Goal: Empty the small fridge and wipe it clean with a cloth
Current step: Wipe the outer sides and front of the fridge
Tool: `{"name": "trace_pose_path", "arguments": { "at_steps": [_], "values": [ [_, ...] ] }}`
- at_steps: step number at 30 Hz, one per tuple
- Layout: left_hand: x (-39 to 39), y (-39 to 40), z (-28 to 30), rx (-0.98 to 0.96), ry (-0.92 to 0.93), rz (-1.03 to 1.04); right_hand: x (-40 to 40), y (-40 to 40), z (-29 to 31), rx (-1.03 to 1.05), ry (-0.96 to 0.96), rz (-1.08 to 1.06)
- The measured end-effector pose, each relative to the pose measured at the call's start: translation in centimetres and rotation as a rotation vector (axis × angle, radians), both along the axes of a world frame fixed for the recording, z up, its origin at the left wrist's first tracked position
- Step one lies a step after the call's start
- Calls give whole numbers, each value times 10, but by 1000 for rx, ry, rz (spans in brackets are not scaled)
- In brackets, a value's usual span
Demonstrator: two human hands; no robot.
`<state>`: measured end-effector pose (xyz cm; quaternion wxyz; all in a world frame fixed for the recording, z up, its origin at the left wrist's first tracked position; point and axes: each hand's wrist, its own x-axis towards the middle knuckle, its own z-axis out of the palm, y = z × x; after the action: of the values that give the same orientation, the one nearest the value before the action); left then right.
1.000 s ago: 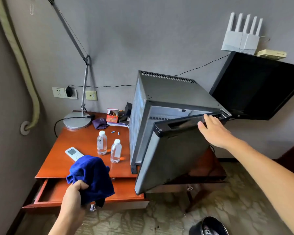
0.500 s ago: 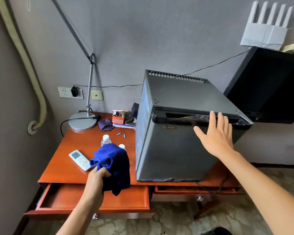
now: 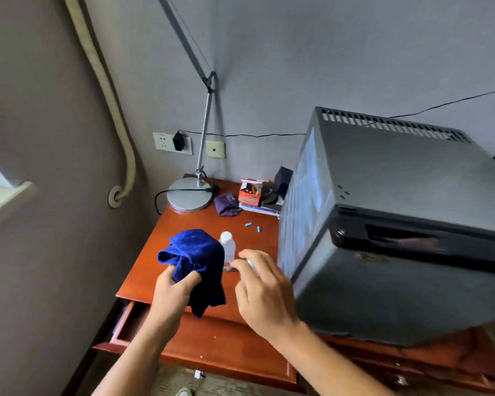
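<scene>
**Operator:** Head view puts the fridge (image 3: 397, 224) on the right end of the bench (image 3: 183, 224), door shut. Just beside its left wall stand two water bottles; I see one bottle (image 3: 228, 248) clearly, while the other is mostly hidden under my right hand (image 3: 265, 292).

**Second:** What are your hands doing?

**Operator:** My left hand (image 3: 173, 291) is clenched around the blue cloth (image 3: 196, 261), bunched above the bench edge. The right hovers with fingers curled loosely over the hidden bottle; I cannot tell whether it grips it.

**Second:** Risks?

**Operator:** I judge the hanging cloth could brush the near bottle and tip it, as they are nearly touching. A blind reach by the right hand might knock its bottle against the fridge wall. The open drawer (image 3: 132, 324) below would catch anything rolling off.
</scene>
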<state>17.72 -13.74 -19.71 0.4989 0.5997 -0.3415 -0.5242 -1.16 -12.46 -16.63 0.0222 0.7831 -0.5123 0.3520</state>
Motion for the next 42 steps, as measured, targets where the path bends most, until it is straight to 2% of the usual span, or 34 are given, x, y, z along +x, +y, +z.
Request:
{"name": "trace_pose_path", "arguments": {
  "at_steps": [3, 4, 5, 9, 12, 17, 22, 28, 36, 42],
  "values": [
    [34, -25, -7, 10, -55, 18, 20, -53, -41, 543, 124, -295],
    [46, -35, -10, 12, -67, 15, 24, -71, -51, 683, 144, -362],
    [57, -44, -13, 9, -78, 5, 28, -87, -61, 738, 162, -396],
    [96, -77, -26, 28, -82, -42, 51, -124, -96, 696, 404, -455],
    [118, -96, -38, 63, -83, -44, 53, -129, -121, 600, 497, -542],
    [135, -107, -51, 84, -44, -94, 49, -145, -130, 451, 498, -601],
    [134, -118, -54, 61, -79, -152, 57, -164, -129, 468, 509, -392],
    [133, -129, -47, 37, -72, -215, 71, -180, -130, 445, 492, -374],
    [163, -136, -46, 56, -91, -170, 120, -218, -117, 330, 387, -324],
    [181, -135, -44, 51, -112, -111, 147, -250, -127, 336, 451, -268]
  ]
}}
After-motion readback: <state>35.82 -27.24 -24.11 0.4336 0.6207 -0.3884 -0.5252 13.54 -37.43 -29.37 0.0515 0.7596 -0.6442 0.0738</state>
